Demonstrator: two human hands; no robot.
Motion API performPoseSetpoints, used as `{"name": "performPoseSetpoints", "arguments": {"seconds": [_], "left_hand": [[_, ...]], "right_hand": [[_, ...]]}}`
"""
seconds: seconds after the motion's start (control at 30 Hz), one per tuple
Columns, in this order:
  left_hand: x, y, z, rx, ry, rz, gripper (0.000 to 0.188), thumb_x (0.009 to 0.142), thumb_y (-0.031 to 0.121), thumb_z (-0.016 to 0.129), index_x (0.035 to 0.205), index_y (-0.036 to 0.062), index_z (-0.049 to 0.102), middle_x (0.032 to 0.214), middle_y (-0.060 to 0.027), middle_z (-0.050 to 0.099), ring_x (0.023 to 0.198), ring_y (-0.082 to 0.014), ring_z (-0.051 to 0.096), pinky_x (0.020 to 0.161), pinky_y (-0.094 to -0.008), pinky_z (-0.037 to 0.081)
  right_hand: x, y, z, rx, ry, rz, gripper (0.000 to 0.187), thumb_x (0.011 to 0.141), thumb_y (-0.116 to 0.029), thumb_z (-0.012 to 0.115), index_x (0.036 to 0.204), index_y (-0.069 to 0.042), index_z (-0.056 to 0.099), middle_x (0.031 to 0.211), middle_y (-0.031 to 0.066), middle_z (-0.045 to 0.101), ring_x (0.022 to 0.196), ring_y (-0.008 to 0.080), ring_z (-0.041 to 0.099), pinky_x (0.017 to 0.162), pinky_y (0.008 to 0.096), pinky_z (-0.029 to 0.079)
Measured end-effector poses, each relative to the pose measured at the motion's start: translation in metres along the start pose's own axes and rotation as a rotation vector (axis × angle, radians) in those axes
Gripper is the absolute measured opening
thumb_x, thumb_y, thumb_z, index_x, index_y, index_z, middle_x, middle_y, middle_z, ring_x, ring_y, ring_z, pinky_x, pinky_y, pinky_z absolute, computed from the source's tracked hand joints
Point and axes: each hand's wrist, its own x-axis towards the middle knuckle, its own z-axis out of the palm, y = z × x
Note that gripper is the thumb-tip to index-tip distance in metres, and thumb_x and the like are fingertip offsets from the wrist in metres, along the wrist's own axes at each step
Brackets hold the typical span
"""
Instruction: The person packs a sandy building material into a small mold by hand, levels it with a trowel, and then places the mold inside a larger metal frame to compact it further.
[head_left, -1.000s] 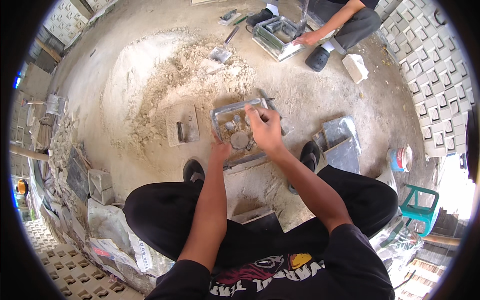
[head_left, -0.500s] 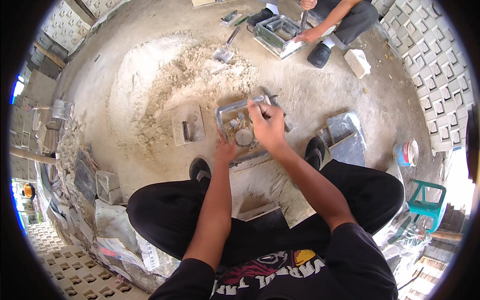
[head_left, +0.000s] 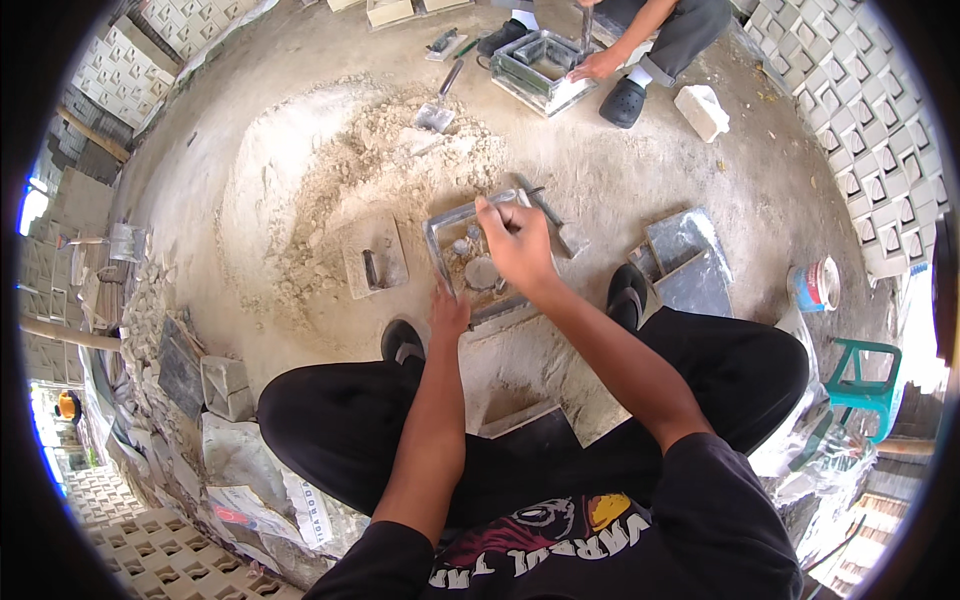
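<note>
A square metal mould (head_left: 437,238) lies on the ground in front of my feet, partly filled with grey sandy mix and a round lump. My left hand (head_left: 450,312) grips the mould's near rim. My right hand (head_left: 516,246) is spread over the mould's far right part, fingertips at the far rim, and covers that corner. I cannot tell whether it holds anything. A thin dark bar (head_left: 545,205) sticks out just beyond it.
A flat float (head_left: 372,262) lies left of the mould beside a sand heap (head_left: 340,170). A metal tray (head_left: 688,262) and small bucket (head_left: 815,285) are right. Another person (head_left: 640,40) works a second mould (head_left: 540,68) at the top; trowel (head_left: 438,108), white block (head_left: 700,110), green stool (head_left: 862,385).
My right hand has stayed over the mould, its fingers shifting slightly along the far rim. My left hand keeps its hold on the near rim.
</note>
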Motion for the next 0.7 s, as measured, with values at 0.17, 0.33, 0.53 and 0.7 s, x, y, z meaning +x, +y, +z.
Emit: {"name": "performPoseSetpoints", "arguments": {"seconds": [0.17,0.33,0.53,0.7], "left_hand": [[0.008,-0.003,0.006,-0.025,-0.028,-0.047,0.089,0.083,0.038,0.053,0.148,0.0274,-0.006,0.143,-0.033,0.025,0.13,-0.0493,0.029,0.104,-0.0574,0.026],[0.014,-0.017,-0.004,0.042,-0.082,-0.015,0.091,0.082,0.042,0.054,0.148,0.0299,-0.007,0.145,-0.0334,0.021,0.132,-0.0497,0.025,0.106,-0.0565,0.024],[0.01,-0.004,-0.017,0.088,-0.138,-0.087,0.093,0.081,0.042,0.055,0.148,0.0297,-0.008,0.142,-0.0372,0.021,0.133,-0.0497,0.025,0.107,-0.055,0.024],[0.008,-0.004,-0.017,0.058,-0.114,-0.06,0.093,0.08,0.04,0.057,0.148,0.0281,-0.005,0.14,-0.0385,0.024,0.131,-0.0504,0.028,0.107,-0.0519,0.026]], "right_hand": [[0.007,0.016,-0.001,-0.064,0.04,-0.049,0.049,0.095,-0.023,0.055,0.053,-0.004,0.037,0.05,-0.0069,0.033,0.051,0.0032,0.028,0.045,0.0265,0.022],[-0.002,0.005,0.001,0.018,0.1,-0.045,0.049,0.095,-0.024,0.054,0.053,-0.005,0.038,0.05,-0.0071,0.033,0.051,0.0029,0.027,0.044,0.0265,0.023],[-0.003,0.001,-0.002,0.003,0.074,0.074,0.042,0.09,-0.027,0.059,0.059,0.001,0.054,0.047,0.0016,0.047,0.049,0.0055,0.04,0.045,0.0296,0.034],[-0.006,0.032,-0.006,-0.014,-0.168,0.014,0.044,0.09,-0.03,0.061,0.059,0.001,0.053,0.05,0.0001,0.046,0.052,0.0051,0.038,0.046,0.0289,0.033]]}}
